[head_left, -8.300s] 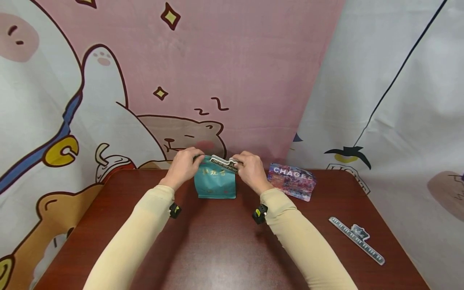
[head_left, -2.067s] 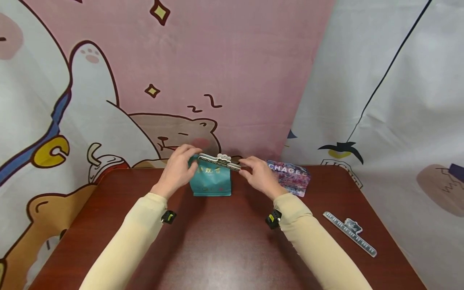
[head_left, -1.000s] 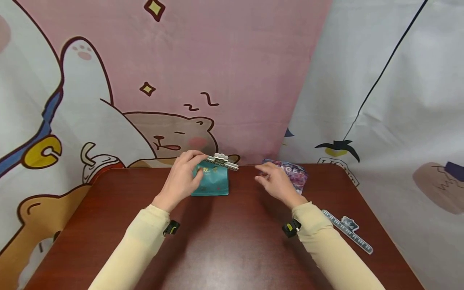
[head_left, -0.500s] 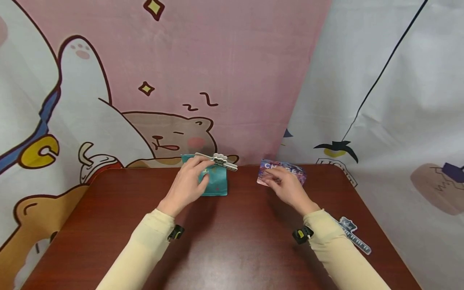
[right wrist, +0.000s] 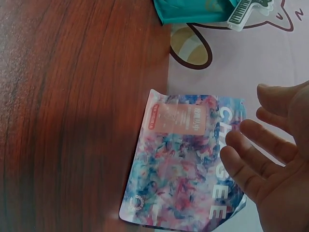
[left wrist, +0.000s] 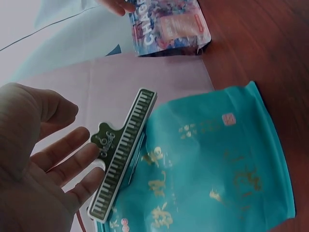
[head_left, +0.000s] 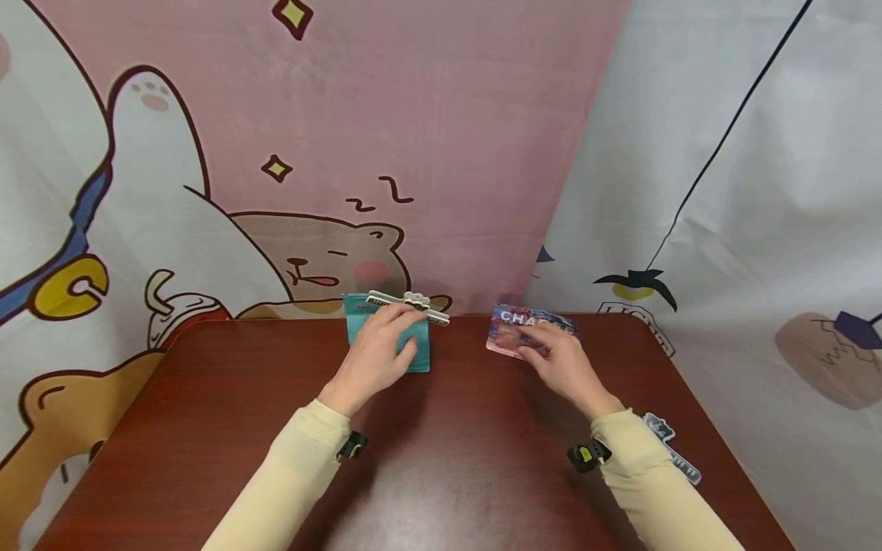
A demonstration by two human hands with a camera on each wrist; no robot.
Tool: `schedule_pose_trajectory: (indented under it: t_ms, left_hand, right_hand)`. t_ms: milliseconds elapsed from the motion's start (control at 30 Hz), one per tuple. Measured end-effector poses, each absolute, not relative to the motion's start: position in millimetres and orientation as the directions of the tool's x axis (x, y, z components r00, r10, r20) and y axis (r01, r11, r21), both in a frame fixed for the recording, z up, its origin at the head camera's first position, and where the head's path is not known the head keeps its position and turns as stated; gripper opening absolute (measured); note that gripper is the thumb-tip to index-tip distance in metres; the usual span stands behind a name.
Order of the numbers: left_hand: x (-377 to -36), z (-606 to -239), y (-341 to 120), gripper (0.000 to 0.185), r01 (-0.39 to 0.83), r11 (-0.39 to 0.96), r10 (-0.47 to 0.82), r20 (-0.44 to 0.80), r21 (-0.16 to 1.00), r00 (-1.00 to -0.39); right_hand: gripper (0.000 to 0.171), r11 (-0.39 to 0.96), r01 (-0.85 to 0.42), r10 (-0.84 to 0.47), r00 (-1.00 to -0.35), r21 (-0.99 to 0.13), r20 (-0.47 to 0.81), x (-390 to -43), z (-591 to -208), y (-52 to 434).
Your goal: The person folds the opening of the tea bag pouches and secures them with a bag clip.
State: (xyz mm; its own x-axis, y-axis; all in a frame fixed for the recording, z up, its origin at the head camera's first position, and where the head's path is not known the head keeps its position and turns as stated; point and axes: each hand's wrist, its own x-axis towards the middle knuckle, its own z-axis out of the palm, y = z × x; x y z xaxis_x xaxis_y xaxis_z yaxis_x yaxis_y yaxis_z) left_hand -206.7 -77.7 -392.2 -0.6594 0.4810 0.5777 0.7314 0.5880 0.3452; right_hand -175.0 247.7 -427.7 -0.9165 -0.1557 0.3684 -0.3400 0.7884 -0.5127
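Observation:
A teal pouch [head_left: 420, 353] with gold characters stands at the table's far edge, and a piano-key clip [head_left: 408, 306] is clamped along its top. My left hand [head_left: 383, 350] is in front of this pouch with its fingers straight; in the left wrist view the fingertips [left wrist: 91, 159] lie right beside the clip [left wrist: 123, 154] on the pouch [left wrist: 217, 164]. A multicoloured "CHAGEE" pouch [head_left: 513, 330] lies flat to the right. My right hand [head_left: 554, 358] reaches over it with straight fingers [right wrist: 260, 159] spread above the pouch [right wrist: 183, 169], holding nothing.
A second piano-key clip [head_left: 671, 455] lies near the table's right edge, partly hidden by my right sleeve. The dark wooden table [head_left: 441, 459] ends at a cartoon cloth backdrop [head_left: 344, 153] just behind both pouches.
My right hand has let go of the clip and moved right to the multicoloured pouch. My left hand has slid down in front of the teal pouch. The clip stays on that pouch.

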Motion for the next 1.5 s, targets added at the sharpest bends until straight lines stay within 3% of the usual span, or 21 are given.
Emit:
schedule_pose_trajectory:
  t_ms: [1500]
  left_hand:
    - [-213, -399, 3, 0.035, 0.722, 0.572, 0.584, 0.425, 0.389, -0.692]
  right_hand:
    - [0.033, 0.815, -0.269, 0.037, -0.859, -0.513, 0.510, -164, -430, 292]
